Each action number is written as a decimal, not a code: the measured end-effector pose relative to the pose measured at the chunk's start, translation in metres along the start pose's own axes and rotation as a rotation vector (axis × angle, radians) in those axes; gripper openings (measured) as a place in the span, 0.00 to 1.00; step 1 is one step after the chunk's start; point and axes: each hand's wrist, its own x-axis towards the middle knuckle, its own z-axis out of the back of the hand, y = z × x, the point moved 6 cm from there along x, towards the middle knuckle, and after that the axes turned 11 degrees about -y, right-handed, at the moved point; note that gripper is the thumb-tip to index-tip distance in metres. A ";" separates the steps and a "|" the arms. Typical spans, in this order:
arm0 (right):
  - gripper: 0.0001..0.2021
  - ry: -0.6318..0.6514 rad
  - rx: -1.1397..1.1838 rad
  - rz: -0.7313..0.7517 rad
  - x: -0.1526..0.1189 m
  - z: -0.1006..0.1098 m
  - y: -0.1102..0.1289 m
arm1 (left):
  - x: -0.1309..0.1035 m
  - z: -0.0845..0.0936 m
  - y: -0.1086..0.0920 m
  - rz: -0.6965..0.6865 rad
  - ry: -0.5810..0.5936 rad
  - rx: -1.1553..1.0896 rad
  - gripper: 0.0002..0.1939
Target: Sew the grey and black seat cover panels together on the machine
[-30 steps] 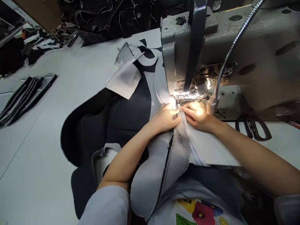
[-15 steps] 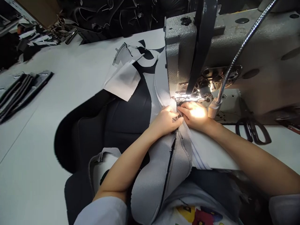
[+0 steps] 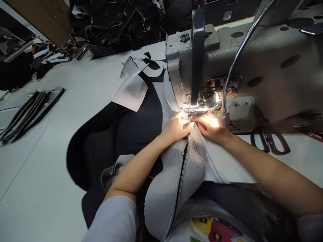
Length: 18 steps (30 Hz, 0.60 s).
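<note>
Close in front of the needle area of a grey sewing machine (image 3: 181, 72), both hands are on a grey fabric piece (image 3: 164, 188) with a dark seam along it. My left hand (image 3: 178, 127) pinches the fabric's edge between thumb and fingers. From the other side, my right hand (image 3: 209, 126) grips the same edge, its fingertips nearly meeting the left ones. The fabric hangs from the hands over the table's front edge towards my lap. A black padded piece (image 3: 136, 127) lies joined or tucked under it on the left. The needle itself is hidden in glare.
Black-handled scissors (image 3: 271, 141) lie right of my right hand. A flexible metal lamp neck (image 3: 242, 47) comes down beside the machine. A white fabric flap (image 3: 131, 92) rests on the black piece. Stacked dark strips (image 3: 27, 114) lie on the white table (image 3: 50, 161) at left.
My view has swung a little to the right, so the machine appears further left. My fingertips have drawn closer together at the fabric edge; both hands keep their grip.
</note>
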 end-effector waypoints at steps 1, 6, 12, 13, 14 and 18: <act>0.12 -0.002 0.045 0.013 0.001 0.004 0.004 | 0.000 0.000 0.002 -0.016 -0.016 -0.016 0.13; 0.12 0.093 0.260 0.348 -0.005 0.009 0.055 | 0.006 0.006 0.020 -0.081 -0.140 -0.143 0.15; 0.16 0.218 0.289 0.383 -0.025 -0.004 0.088 | -0.022 0.025 0.028 0.086 -0.044 -0.035 0.23; 0.20 0.243 0.296 0.382 -0.027 -0.006 0.092 | -0.034 0.027 0.027 0.154 0.081 -0.023 0.31; 0.24 0.272 0.295 0.377 -0.028 -0.008 0.095 | -0.047 0.029 0.026 0.213 0.217 -0.016 0.39; 0.33 0.364 0.297 0.350 -0.026 -0.018 0.103 | -0.079 0.042 0.012 0.267 0.551 0.012 0.47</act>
